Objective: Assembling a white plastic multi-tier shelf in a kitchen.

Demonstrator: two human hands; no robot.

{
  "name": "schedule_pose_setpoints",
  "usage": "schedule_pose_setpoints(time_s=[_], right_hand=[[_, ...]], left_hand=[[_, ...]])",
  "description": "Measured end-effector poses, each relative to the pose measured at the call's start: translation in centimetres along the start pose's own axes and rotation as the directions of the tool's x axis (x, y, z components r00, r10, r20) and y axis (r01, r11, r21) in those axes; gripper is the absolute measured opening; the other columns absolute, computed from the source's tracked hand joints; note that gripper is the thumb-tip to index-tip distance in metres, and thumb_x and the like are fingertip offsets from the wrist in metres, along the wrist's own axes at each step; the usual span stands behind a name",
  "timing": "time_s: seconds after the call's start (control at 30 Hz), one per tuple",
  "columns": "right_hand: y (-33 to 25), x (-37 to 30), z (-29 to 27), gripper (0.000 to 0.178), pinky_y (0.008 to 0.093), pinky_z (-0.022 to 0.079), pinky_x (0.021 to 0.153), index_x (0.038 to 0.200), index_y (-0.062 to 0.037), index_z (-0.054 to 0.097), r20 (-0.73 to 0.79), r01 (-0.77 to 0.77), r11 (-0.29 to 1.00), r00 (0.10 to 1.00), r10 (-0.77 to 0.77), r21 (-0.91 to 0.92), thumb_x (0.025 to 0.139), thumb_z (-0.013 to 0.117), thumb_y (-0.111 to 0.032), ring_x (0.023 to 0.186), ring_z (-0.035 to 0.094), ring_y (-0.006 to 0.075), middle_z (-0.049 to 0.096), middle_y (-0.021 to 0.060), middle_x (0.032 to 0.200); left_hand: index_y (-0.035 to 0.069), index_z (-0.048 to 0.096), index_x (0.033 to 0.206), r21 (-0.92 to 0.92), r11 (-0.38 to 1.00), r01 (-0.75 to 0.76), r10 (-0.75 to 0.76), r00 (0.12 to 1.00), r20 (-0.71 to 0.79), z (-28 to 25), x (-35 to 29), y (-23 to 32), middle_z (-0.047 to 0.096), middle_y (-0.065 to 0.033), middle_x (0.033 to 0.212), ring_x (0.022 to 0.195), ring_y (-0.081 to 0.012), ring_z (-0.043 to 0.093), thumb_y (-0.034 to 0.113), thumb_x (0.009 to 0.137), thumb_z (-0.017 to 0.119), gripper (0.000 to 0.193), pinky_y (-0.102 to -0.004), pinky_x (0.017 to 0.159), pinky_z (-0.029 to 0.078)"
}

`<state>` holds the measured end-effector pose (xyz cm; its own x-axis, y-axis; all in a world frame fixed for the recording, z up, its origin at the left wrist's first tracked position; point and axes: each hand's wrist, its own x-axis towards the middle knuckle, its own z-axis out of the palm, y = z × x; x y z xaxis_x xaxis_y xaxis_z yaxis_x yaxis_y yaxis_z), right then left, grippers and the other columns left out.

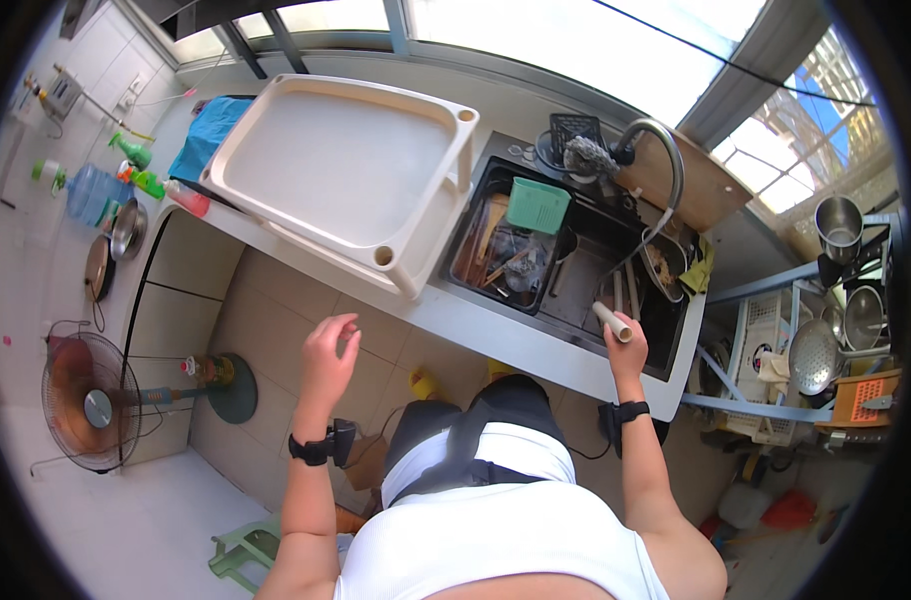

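My right hand [628,355] is closed around a short cream tube [608,318], holding it tilted over the front of the dark sink [579,298], its hollow end toward me. More pale tubes [632,288] lean inside the basin beyond it. A tall curved faucet [678,175] arches over the sink from the back. My left hand [331,352] hangs in the air before the counter, empty, its fingers loosely bent and the thumb apart. Nearest to it is a cream plastic shelf tray [384,240] with corner holes, resting on the counter.
A mint-green basket [538,205] sits over the cluttered left basin. Behind the sink stands a black crate [576,130]. On the right is a rack with a steel colander [814,355]. To the left are a standing fan [98,408] and bottles; a green stool [248,550] is below.
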<state>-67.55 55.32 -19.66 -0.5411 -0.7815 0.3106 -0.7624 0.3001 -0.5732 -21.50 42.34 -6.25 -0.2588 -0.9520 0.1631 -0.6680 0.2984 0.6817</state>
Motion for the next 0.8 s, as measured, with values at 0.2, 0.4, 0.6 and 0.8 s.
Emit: schedule_pose_setpoints(time_s=[0.2,0.4,0.6,0.8], right_hand=[[1.7,2.0,-0.7,0.029,0.0309,0.052,0.074,0.099,-0.0021,0.071,-0.144,-0.168,0.983,0.973,0.178,0.078,0.086,0.074,-0.027,0.078,0.068,0.0164,0.072,0.0111,0.087],[-3.7,11.1,-13.2,0.029,0.0216,0.040,0.049,0.097,-0.0004,0.069,-0.380,0.016,0.935,0.916,0.128,0.353,0.093,0.068,-0.029,0.056,0.051,0.0057,0.060,0.0000,0.070],[-23.5,15.2,-13.2,0.038,0.0200,0.039,0.051,0.094,-0.0014,0.068,-0.219,0.145,0.826,0.975,-0.026,0.545,0.098,0.057,-0.038,0.058,0.053,0.0075,0.064,0.0039,0.074],[-34.9,12.4,-4.0,0.028,0.0185,0.047,0.053,0.102,0.0034,0.069,0.160,0.165,0.752,0.927,-0.339,0.638,0.097,0.062,-0.023,0.060,0.060,0.0059,0.068,0.0049,0.078]], left_hand=[[0.001,0.063,0.111,0.022,0.992,0.123,-0.120,0.986,-0.114,-5.6,-2.8,-4.9,0.067,-0.0111,0.092,0.080,-0.0233,0.065,0.004,0.086,0.065,0.025,-0.0351,0.075,0.051],[-0.002,0.061,0.113,-0.036,0.998,0.056,-0.060,0.990,-0.129,-10.1,-2.2,-7.8,0.066,-0.0117,0.093,0.082,-0.0199,0.064,0.002,0.089,0.062,0.024,-0.0317,0.079,0.051],[-0.004,0.059,0.114,-0.627,0.767,0.135,-0.122,0.990,0.064,-6.5,2.0,-10.6,0.067,-0.0091,0.089,0.082,-0.0145,0.065,0.007,0.096,0.056,0.022,-0.0270,0.075,0.054],[-0.004,0.059,0.115,-0.747,0.634,0.202,-0.073,0.977,0.203,-0.6,6.7,-8.6,0.066,-0.0097,0.087,0.077,-0.0142,0.065,0.021,0.101,0.052,0.030,-0.0267,0.072,0.054]])
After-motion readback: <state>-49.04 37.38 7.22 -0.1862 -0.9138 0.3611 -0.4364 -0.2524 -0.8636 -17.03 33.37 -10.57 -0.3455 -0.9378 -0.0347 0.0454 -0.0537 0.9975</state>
